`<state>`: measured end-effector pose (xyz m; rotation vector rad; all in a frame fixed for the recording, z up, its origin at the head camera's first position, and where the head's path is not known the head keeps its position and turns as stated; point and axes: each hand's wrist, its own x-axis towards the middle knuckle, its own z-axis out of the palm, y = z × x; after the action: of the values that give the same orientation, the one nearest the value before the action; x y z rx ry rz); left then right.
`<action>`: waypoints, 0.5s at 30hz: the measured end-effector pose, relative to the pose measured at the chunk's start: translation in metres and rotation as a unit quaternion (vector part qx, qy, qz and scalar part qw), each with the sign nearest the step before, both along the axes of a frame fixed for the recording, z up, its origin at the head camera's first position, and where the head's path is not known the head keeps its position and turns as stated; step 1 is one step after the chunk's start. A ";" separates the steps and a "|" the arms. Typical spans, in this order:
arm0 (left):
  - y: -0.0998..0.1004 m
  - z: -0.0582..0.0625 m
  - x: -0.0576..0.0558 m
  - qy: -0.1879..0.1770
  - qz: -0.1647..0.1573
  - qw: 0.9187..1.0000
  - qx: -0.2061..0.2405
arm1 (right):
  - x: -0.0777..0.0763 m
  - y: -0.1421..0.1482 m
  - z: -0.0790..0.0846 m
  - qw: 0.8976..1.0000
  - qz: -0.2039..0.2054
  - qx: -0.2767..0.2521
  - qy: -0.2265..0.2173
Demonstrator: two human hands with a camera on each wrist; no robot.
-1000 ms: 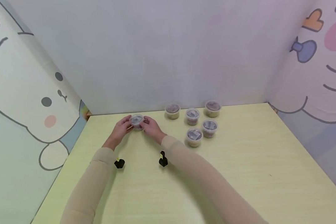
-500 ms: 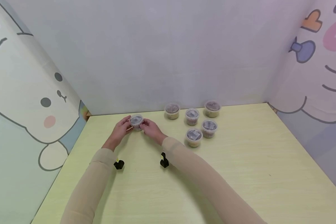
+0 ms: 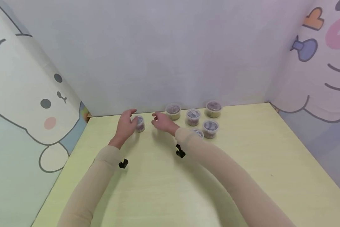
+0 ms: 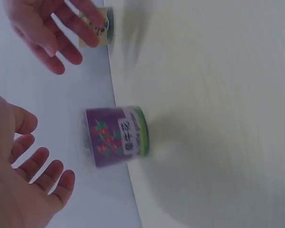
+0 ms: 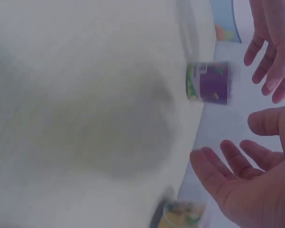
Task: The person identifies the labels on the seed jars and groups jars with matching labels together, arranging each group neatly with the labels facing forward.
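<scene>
Purple-labelled, the cup is seen upright near the back edge of the surface, between left hand and right hand; both are loosely unfolded and nothing is held. Outward moves are advised, so that the cup is not brushed; wider room is offered toward the front.

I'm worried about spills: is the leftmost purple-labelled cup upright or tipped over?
Upright: the purple-labelled cup stands base-down on the table, its top facing up in the head view.
</scene>
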<state>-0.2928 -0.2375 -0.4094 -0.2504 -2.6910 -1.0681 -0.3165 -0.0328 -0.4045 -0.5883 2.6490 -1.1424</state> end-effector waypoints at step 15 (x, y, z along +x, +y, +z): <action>0.096 -0.004 -0.035 -0.142 -0.082 0.986 0.013 | -0.040 0.083 0.015 0.993 -0.093 0.047 0.047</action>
<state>-0.3281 -0.1411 -0.4135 -0.3451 -2.9469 -1.2719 -0.3567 0.0503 -0.3891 -0.3942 2.8714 -1.0531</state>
